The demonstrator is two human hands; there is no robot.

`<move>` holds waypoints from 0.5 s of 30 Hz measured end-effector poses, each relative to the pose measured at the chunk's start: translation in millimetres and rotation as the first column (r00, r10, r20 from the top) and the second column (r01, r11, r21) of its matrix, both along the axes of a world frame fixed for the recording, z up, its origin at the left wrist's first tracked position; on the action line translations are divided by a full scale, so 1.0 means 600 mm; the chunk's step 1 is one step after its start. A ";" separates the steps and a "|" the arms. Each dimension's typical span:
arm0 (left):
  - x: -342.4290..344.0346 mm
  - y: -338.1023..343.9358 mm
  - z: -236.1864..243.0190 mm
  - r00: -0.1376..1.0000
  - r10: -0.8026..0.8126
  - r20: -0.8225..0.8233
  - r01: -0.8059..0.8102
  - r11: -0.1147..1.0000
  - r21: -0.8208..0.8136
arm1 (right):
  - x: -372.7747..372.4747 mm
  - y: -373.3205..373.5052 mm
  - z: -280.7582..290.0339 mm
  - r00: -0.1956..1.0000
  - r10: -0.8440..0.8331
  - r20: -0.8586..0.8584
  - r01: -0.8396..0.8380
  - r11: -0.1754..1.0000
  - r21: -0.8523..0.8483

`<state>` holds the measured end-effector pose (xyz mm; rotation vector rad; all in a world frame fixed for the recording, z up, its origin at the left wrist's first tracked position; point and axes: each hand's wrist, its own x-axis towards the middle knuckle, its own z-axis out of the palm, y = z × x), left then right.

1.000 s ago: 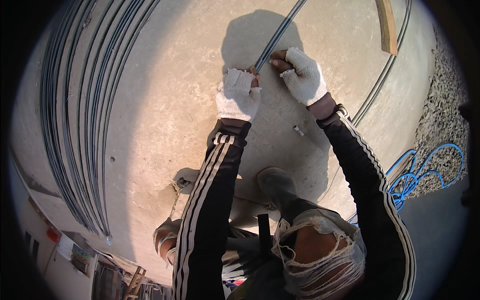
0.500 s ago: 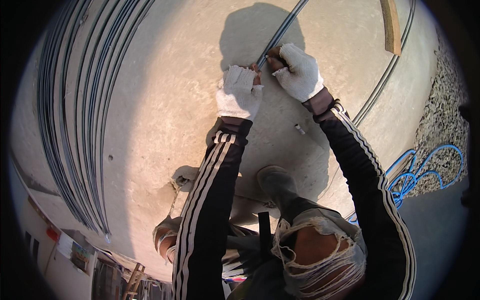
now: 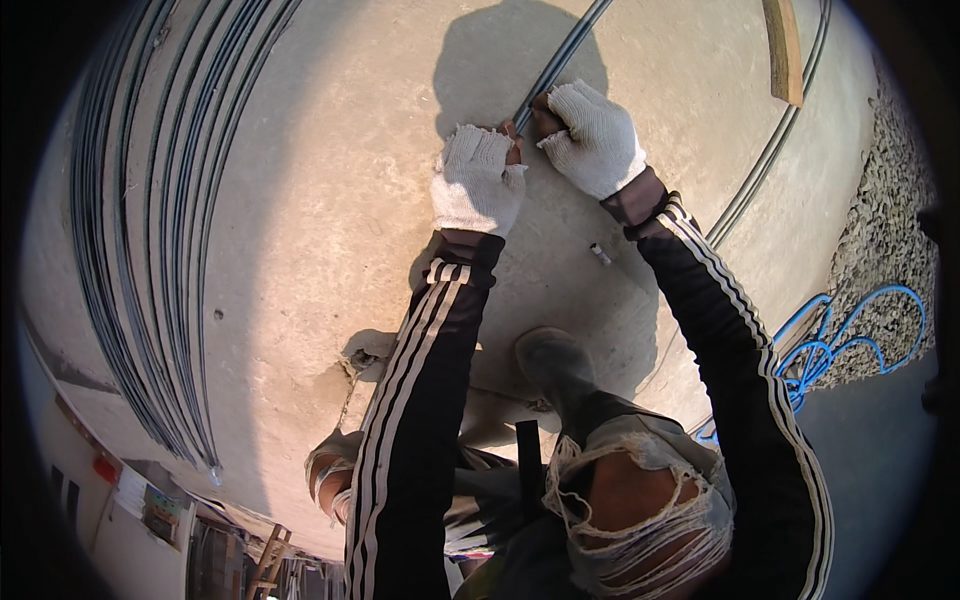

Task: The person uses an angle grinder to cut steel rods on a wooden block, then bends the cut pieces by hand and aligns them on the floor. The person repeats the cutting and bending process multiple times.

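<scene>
Two or more thin grey steel rods (image 3: 566, 58), lying side by side, run from the far edge to my hands. My left hand (image 3: 478, 182), in a white fingerless knit glove, is closed at their near end, thumb and fingertips against the metal. Close beside it on the right, my right hand (image 3: 594, 140) wears the same kind of glove. Its fingers are curled in a pinch against the rods. The rod tips and anything small between the fingers are hidden.
A long bundle of rods (image 3: 185, 200) lies at the left on the concrete floor (image 3: 330, 200). On the right, a wooden board (image 3: 784, 50) rests by more rods (image 3: 765, 165). Beyond are a tangled blue hose (image 3: 818, 355) and gravel (image 3: 880, 240). My boot (image 3: 550, 360) stands below the hands.
Both hands have shifted very slightly toward the far edge, and the right fingers have turned a little at the rods. The grip looks the same.
</scene>
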<state>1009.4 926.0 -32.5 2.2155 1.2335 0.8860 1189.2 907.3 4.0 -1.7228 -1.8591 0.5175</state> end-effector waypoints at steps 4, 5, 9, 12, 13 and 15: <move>0.002 0.001 0.001 1.000 0.014 0.004 -0.014 1.000 0.008 | 0.001 -0.004 0.007 0.995 -0.065 -0.074 0.062 0.997 -0.043; 0.001 0.001 -0.001 1.000 0.013 0.011 -0.013 1.000 -0.007 | -0.001 -0.005 0.007 0.995 -0.064 -0.075 0.062 0.998 -0.030; -0.002 0.000 -0.005 1.000 -0.002 -0.026 0.002 1.000 -0.017 | -0.003 0.001 0.005 0.998 -0.037 -0.058 0.037 0.999 0.006; -0.004 0.000 -0.008 0.999 -0.018 -0.033 0.017 0.999 -0.030 | -0.007 0.002 0.002 0.997 -0.060 -0.041 0.059 0.998 -0.023; -0.004 0.000 -0.007 0.999 -0.017 -0.041 0.015 0.999 -0.028 | -0.007 0.001 0.003 0.998 -0.056 -0.034 0.055 0.998 -0.030; -0.003 0.000 -0.005 0.999 -0.006 -0.042 0.005 1.000 -0.020 | -0.005 0.000 0.004 0.999 -0.040 -0.032 0.038 0.998 -0.048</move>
